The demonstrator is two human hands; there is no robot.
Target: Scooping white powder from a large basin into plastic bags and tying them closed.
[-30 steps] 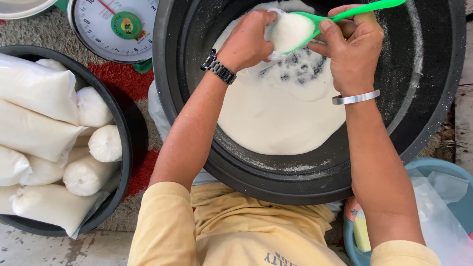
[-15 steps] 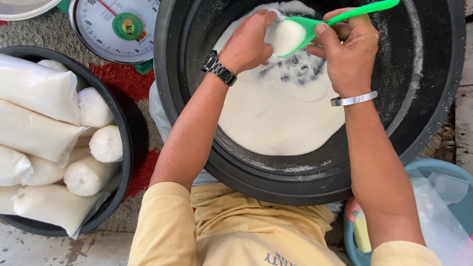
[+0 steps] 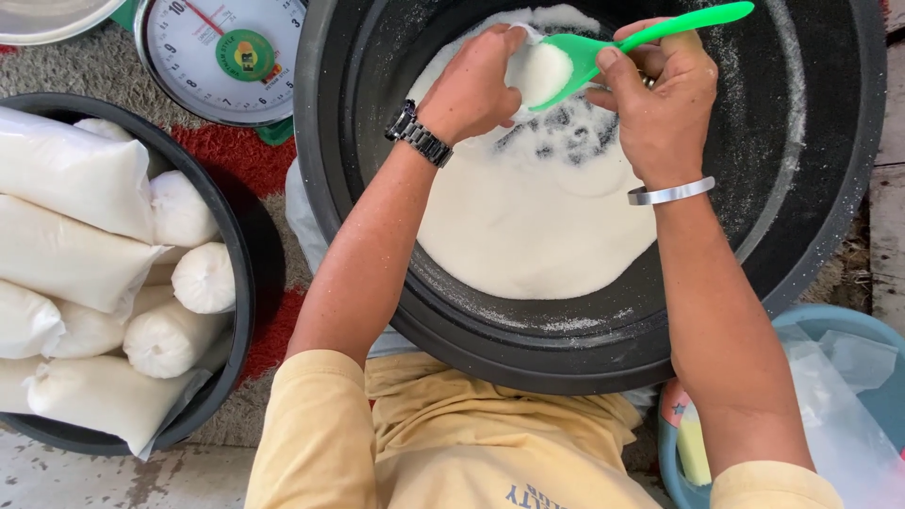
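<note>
Sugar (image 3: 537,221) in black tub (image 3: 820,188), scoop (image 3: 575,57) heaped

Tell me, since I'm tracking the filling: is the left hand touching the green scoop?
Cannot tell. In the head view the left hand is closed beside the green scoop, its fingers at the scoop's heaped bowl, but no plain contact or gap shows there.

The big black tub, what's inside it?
The big black tub holds a heap of white grains. Above it the right hand holds a green scoop full of them; the left hand holds a small clear bag. The heap covers much of the tub's bottom.
</note>
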